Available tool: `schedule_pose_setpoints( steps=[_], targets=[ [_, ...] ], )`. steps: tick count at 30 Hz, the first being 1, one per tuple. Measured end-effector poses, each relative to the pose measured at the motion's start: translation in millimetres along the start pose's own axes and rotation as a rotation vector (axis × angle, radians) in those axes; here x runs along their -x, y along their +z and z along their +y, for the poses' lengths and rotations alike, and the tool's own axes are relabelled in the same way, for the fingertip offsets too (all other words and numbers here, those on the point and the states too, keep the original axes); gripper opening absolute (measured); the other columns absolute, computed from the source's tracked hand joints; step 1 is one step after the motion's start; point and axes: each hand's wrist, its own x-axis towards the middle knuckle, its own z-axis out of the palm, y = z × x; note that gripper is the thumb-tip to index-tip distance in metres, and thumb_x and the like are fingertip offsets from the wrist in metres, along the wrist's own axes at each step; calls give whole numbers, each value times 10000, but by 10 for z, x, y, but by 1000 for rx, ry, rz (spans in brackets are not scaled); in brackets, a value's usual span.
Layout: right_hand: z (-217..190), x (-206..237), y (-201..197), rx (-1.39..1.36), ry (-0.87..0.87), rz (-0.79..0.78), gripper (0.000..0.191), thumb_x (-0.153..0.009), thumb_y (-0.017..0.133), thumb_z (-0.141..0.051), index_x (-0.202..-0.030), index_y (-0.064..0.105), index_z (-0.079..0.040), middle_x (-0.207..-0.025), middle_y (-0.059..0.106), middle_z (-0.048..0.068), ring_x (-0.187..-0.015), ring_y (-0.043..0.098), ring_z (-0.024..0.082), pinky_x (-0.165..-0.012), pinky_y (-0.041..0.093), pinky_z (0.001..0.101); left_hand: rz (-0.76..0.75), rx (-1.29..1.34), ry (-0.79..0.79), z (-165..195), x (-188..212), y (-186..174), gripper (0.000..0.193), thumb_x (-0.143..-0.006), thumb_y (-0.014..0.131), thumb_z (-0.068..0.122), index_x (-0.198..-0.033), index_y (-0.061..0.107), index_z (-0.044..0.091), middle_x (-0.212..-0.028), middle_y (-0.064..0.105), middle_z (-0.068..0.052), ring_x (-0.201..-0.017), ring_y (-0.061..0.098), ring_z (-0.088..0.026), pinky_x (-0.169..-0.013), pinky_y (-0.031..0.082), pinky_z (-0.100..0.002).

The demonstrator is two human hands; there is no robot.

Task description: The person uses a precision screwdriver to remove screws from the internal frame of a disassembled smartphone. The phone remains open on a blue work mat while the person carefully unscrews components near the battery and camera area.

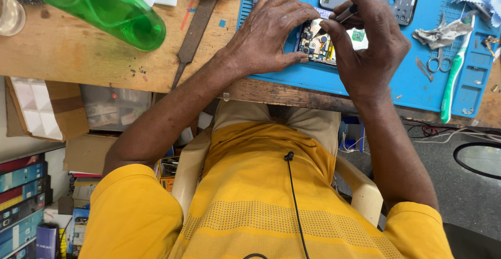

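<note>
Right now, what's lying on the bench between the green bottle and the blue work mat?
In the head view, a long dark metal file lies on the wooden bench between the green bottle and the blue mat.

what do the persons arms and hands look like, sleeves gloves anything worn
Both hands are bare: no gloves, rings or watch show on the left hand or the right hand. The forearms are uncovered too. Short yellow sleeves of a yellow shirt with dotted bands end above the elbows. A thin black cable with a small clip-on microphone runs down the chest.
</note>
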Motion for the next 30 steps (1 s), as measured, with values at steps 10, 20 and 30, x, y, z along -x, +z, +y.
schedule_pose_setpoints(
  steps=[10, 20, 30],
  targets=[
    [35, 30, 8, 4, 29, 6, 576, -1115, 860, -47, -1546, 494, -158, -1183, 729, 70, -1046, 756, 151, -881, 663, 266, -17, 5, -15, -3, 8, -1, 780, -785, 938, 422, -1413, 582, 126, -1354, 628, -67, -1275, 521, -272, -1077, 403, -515],
    [-21, -145, 19, 102, -14, -30, 533, -1053, 893, -113, -1482, 577, -137, -1115, 716, 79, -948, 735, 158, -815, 635, 286, -16, 17, -10, -4, 8, -6, 791, -800, 940, 462, -1424, 580, 136, -1375, 624, -62, -1289, 512, -271, -1076, 401, -520],
    [-27, -290, -198, -86, -1, -188, 468, -1050, 791, -7, -1460, 571, -64, -1311, 700, 129, -1187, 719, 232, -1031, 602, 357, -21, 771, 31, -37, -193, -82, 517, -1086, 705, 57, -1540, 461, 99, -1516, 598, -83, -1412, 633, -192, -1229, 529, -394]
  ],
)
